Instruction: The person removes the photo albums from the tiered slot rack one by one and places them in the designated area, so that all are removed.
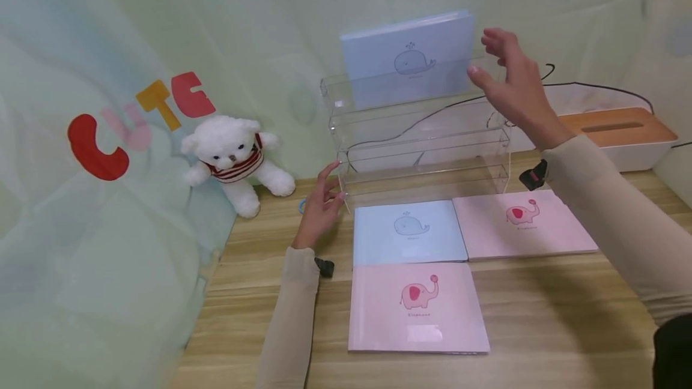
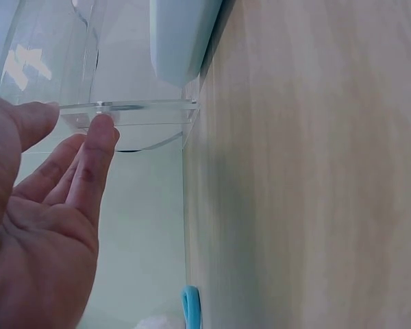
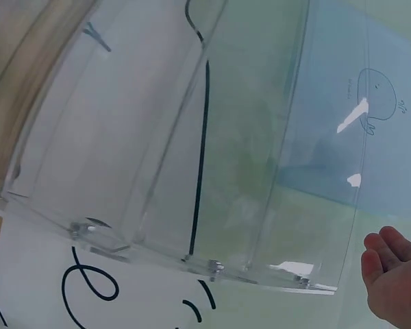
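A clear acrylic tiered rack [image 1: 421, 143] stands on the table, with a blue whale-print book [image 1: 411, 65] leaning upright in its top tier. My left hand [image 1: 322, 206] touches the rack's left side; in the left wrist view, its fingers [image 2: 96, 157] are mostly straight against the clear edge. Just off the standing book's right side, my right hand [image 1: 510, 80] is raised, holding nothing; the right wrist view shows it beside the rack's top end. Before the rack lie a second blue whale book [image 1: 408, 242] and two pink elephant books, one nearer [image 1: 378, 311] and one at right [image 1: 562, 239].
At left, a white teddy bear [image 1: 224, 143] sits below colored letters [image 1: 100, 149] on the curtain. Behind the rack's right end is a white box with an orange lid [image 1: 611, 119], and a black cable [image 1: 594, 84] runs there. A small blue ring-like item [image 2: 190, 305] lies left of the rack.
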Available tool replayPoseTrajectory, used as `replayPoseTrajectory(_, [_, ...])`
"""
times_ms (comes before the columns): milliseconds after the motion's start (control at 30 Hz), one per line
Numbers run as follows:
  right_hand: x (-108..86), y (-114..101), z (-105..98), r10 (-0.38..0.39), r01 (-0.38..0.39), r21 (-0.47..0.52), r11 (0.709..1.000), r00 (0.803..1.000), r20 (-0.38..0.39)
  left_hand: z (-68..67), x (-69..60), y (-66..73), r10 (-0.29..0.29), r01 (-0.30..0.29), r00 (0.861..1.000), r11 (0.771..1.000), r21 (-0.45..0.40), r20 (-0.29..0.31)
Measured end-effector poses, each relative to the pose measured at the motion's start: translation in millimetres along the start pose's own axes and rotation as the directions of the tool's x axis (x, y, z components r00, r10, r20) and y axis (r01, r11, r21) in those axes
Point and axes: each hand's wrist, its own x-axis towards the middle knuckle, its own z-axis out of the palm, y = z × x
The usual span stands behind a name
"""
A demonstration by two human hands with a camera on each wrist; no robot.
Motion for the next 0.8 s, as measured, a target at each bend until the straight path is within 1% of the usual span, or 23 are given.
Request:
replayPoseTrajectory(133, [10.0,-4.4,-0.1,0.004,-0.004,0.009,1.0,1.0,-0.009,-0.5,-0.8,0.8,0.001,-0.001,1.0,1.0,-0.006,0.002])
replayPoseTrajectory(267, [17.9,-8.6,-0.8,0.035,-0.035,-0.001,0.999,0.999,0.002,-0.9,-1.3,1.6,0.007,-0.007,1.0,1.0,-0.015,0.006])
replayPoseTrajectory(367, [22.3,-9.6,-1.4,0.056,-0.055,-0.011,0.998,0.998,0.013,-0.2,-1.5,2.1,0.01,-0.01,1.0,1.0,-0.011,0.011])
replayPoseTrajectory(567, [32.4,-9.1,-3.8,0.072,-0.072,-0.024,0.997,0.997,0.019,1.0,-1.6,2.5,0.02,-0.02,1.0,1.0,-0.016,0.016])
replayPoseTrajectory(800, [45.7,-9.9,-5.5,0.062,-0.062,0.006,0.998,0.998,0.015,1.8,-3.1,4.1,0.023,-0.022,1.0,1.0,-0.02,0.019])
